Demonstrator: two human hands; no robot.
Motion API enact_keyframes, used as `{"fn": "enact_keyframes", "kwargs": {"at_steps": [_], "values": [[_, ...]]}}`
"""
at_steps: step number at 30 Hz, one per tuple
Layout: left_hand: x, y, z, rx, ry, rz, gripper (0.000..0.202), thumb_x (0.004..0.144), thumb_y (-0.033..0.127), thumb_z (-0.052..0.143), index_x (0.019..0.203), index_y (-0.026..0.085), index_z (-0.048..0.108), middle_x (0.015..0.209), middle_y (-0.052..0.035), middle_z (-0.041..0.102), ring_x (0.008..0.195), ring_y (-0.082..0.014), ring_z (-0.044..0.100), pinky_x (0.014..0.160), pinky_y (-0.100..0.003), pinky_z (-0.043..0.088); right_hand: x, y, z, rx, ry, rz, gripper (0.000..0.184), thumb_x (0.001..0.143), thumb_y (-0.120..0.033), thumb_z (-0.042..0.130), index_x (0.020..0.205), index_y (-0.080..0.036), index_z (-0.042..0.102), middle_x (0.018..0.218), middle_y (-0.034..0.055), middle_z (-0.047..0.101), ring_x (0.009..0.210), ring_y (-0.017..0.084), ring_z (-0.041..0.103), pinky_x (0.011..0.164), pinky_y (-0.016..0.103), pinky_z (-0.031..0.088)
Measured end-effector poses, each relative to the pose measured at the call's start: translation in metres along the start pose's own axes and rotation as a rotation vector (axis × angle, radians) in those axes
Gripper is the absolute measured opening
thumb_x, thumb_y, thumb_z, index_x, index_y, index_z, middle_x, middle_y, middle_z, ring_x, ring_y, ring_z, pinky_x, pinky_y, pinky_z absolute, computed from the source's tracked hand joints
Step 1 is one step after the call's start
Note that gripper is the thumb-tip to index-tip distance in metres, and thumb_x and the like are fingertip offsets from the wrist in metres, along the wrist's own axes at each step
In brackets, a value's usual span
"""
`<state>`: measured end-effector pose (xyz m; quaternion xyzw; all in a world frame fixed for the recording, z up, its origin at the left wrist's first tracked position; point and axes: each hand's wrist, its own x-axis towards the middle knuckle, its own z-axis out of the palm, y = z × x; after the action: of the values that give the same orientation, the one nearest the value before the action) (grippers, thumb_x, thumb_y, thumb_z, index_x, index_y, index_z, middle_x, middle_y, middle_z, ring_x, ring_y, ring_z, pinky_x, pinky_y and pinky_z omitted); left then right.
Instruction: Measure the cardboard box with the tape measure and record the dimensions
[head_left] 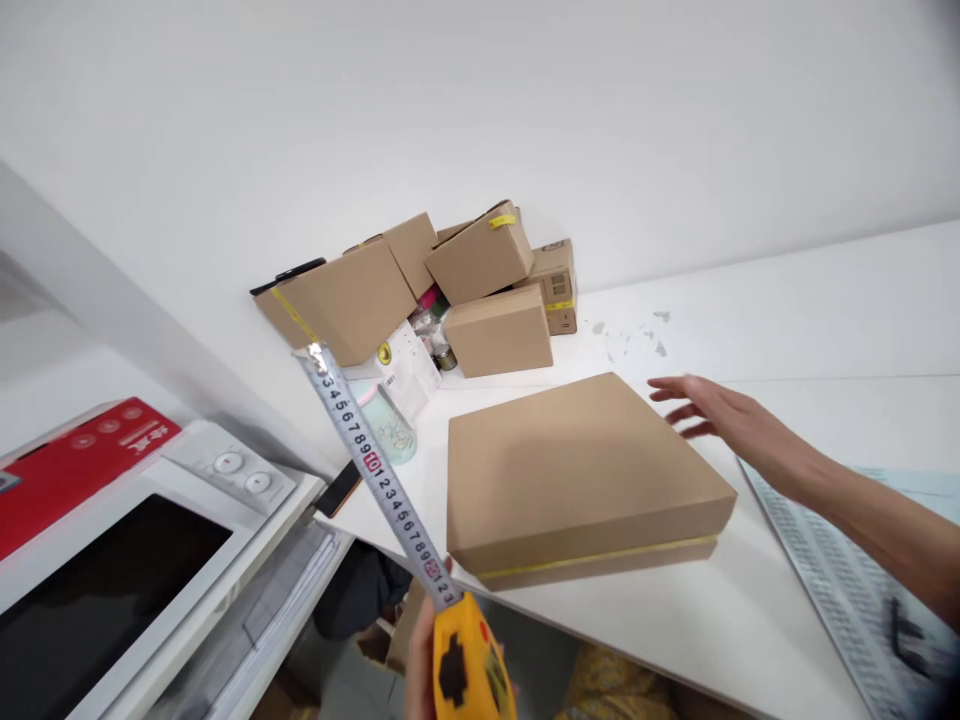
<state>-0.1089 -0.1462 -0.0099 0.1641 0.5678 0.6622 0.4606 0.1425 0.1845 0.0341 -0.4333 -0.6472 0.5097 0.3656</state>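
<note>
My left hand (422, 650) is wrapped round a yellow tape measure (472, 665) at the bottom of the view, and part of that hand is hidden behind the case. Its steel blade is pulled out, slanting up and left past the 20 mark, with its hooked end in the air. A flat brown cardboard box (570, 460) lies on the white table, right of the blade, with yellow tape along its front side. Beside the box's right edge hovers my right hand (705, 405), fingers spread and holding nothing.
Several cardboard boxes (499, 330) are stacked against the wall. A pale green cup (390, 425) stands near them. At left, a white microwave (112, 580) carries a red box (82, 460). A printed sheet (810, 540) lies under my right arm. The table's front edge (600, 643) runs below the flat box.
</note>
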Motion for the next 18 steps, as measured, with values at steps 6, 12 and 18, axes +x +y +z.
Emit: {"fn": "enact_keyframes", "kwargs": {"at_steps": [6,12,18], "values": [[0.018,-0.011,-0.005,0.045,0.066,0.198,0.107,0.051,0.071,0.088,0.142,0.037,0.045,0.12,-0.0113,0.066,0.098,-0.0373,0.069,0.062,-0.038,0.059,-0.063,0.029,-0.002,-0.19,-0.086,-0.203,0.073,0.081,-0.08,0.048,0.144,-0.045,0.056,0.163,0.0041,0.041,0.133,0.043,0.053,0.106,0.053,0.048],[0.038,0.04,0.037,0.037,-0.06,0.26,0.094,0.055,0.067,0.087,0.134,0.029,0.053,0.098,-0.0065,0.066,0.077,-0.0283,0.068,0.055,-0.035,0.057,-0.082,-0.006,0.002,-0.34,0.091,-0.277,0.06,0.078,-0.067,0.069,0.131,-0.04,0.067,0.161,0.0034,0.044,0.141,0.043,0.046,0.104,0.055,0.052],[0.051,0.076,0.083,0.111,-0.092,0.434,0.093,0.062,0.066,0.083,0.137,0.021,0.052,0.099,-0.008,0.066,0.072,-0.0237,0.065,0.054,-0.033,0.058,-0.03,-0.051,0.001,-0.378,0.175,-0.18,0.055,0.08,-0.073,0.063,0.113,-0.03,0.076,0.126,0.0072,0.073,0.103,0.035,0.071,0.079,0.046,0.061]]}}
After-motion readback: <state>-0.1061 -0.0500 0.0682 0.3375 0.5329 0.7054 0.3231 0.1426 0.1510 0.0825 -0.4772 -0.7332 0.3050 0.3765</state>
